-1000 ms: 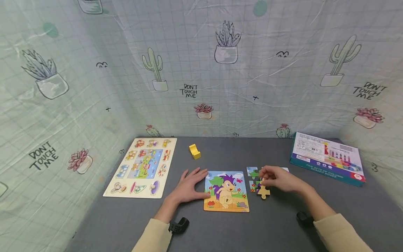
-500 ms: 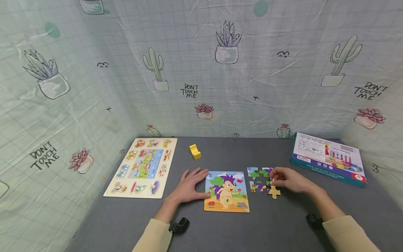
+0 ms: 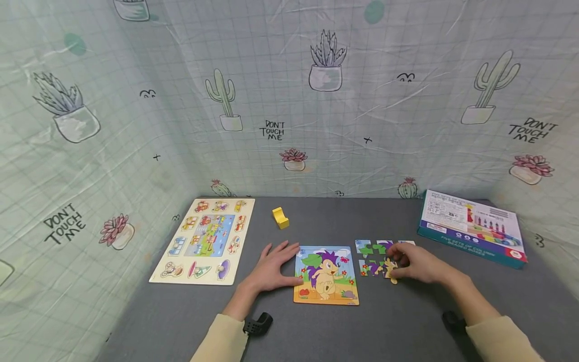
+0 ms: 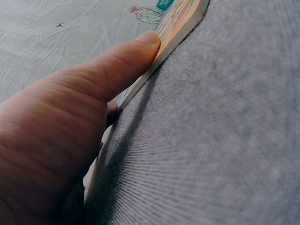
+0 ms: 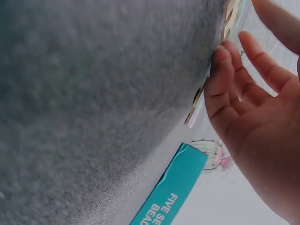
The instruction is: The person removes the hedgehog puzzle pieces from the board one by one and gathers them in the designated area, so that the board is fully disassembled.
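In the head view my left hand rests spread at the left edge of a square hedgehog puzzle board. Its thumb touches the board's edge in the left wrist view. My right hand is low over several loose jigsaw pieces to the right of the board. Thumb and forefinger stand apart around a jigsaw piece with a hedgehog's face and body, touching its edge. Beside it lie a purple-and-green piece and a sky-and-leaf piece. The hand partly covers the pieces on the right.
A wooden picture board with vehicle and toy shapes lies at the left. Behind the puzzle is a yellow curved block. A teal-edged box is at the back right. A patterned curtain surrounds the grey table.
The right hand has carried a tan jigsaw piece rightwards, and its thumb and fingers have parted around the hedgehog-face piece, now flat among the others. The left hand has stayed still.
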`<state>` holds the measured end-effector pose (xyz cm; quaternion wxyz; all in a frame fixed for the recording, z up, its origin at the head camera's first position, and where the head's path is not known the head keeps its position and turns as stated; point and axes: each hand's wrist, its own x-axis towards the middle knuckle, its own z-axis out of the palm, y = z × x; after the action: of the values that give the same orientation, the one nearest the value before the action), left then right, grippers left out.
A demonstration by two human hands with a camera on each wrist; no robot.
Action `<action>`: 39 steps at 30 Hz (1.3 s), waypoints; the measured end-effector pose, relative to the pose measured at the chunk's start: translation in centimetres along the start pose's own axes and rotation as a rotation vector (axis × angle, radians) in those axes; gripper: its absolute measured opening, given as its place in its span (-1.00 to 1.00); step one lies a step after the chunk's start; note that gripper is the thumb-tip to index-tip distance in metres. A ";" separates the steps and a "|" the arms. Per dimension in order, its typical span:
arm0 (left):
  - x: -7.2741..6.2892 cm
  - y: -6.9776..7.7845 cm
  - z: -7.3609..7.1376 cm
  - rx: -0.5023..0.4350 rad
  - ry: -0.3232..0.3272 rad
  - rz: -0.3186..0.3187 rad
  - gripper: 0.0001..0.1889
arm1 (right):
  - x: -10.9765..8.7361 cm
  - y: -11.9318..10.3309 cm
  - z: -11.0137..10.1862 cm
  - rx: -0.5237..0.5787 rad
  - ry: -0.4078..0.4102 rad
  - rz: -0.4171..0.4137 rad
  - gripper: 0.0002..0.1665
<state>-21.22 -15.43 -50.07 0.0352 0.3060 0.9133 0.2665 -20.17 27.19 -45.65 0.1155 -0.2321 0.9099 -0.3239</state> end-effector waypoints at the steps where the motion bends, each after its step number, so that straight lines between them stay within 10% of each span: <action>1: 0.0 0.0 0.0 0.000 0.001 0.000 -0.09 | 0.0 -0.1 0.1 -0.016 -0.003 0.000 -0.44; 8: 0.0 -0.1 0.0 0.009 0.000 0.004 -0.08 | -0.1 -0.6 0.8 -0.094 0.011 0.018 -0.22; 39: 0.0 -0.1 0.1 0.004 0.002 0.000 -0.09 | -0.1 -0.4 0.4 -0.112 -0.025 0.001 -0.50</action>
<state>-21.28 -15.45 -50.23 0.0336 0.3060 0.9138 0.2650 -19.80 26.69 -45.71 0.1137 -0.2420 0.9251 -0.2696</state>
